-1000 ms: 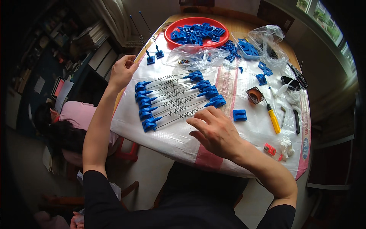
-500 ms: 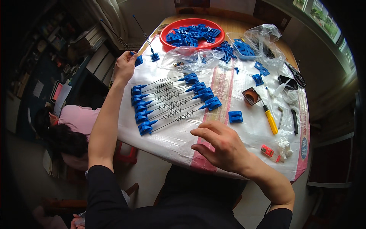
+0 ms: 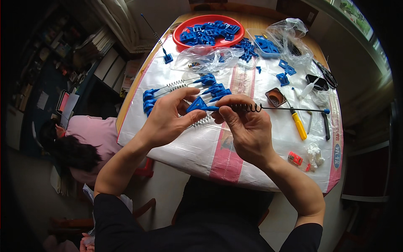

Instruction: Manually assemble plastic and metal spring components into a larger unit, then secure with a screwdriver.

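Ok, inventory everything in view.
held spring rod: 1, black-and-blue, centre
standing spring rod: 1, black-and-blue, far left of table
lying spring rods: several, dark with blue ends, partly hidden behind it
basin: 1, red, table's far end
plastic parts: many, blue, basin, tray, table
tray: 1, clear, right of basin
bags: several, clear, beside basin and tray
square cup: 1, brown, right of centre
screwdriver: 1, yellow-handled, beside cup
tissue: 1, white, near right
lighter-like item: 1, red, beside tissue
sheeting: 1, white with red stripes, covering table
person: 1, pink top, left
stool: 1, red, by person
left grip: 1, bare, at held rod's blue base
right grip: 1, bare, same rod
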Tool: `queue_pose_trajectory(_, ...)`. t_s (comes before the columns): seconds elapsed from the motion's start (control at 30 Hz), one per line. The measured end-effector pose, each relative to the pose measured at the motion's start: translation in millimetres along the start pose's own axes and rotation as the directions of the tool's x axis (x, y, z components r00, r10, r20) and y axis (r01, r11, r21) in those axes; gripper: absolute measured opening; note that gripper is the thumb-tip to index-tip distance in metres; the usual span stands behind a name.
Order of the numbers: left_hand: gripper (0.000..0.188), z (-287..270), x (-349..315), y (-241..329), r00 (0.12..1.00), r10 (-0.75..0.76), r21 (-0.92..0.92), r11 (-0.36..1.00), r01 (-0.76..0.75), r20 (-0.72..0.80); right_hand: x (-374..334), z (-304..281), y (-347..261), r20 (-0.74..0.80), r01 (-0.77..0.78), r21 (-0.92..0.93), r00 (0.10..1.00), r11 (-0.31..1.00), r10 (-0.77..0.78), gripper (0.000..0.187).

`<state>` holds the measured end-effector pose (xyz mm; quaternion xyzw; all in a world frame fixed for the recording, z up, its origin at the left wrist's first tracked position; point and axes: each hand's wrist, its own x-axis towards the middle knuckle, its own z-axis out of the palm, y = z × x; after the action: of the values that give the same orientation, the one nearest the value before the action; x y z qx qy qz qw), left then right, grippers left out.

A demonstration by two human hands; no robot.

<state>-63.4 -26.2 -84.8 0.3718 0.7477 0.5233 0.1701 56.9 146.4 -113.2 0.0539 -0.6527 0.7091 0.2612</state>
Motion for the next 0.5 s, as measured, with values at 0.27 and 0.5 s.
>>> queue_pose_trajectory(0.27,0.042,-3.7,-41.8,0.7,0.914,-0.187,-0.372,0.87,0.325,0.359,-29.5,-7.2,-11.0,0.074,-0.377,0.223,0.926,0.899,0.37,0.03)
queue_pose_trajectory(0.5,0.056,-12.6,-68.4,-0.2,0.954,-0.093,0.078,0.994,0.074,0.284,-44.6,7.6,2.5,0.191,-0.637,0.418,0.759,0.648,0.623,0.031)
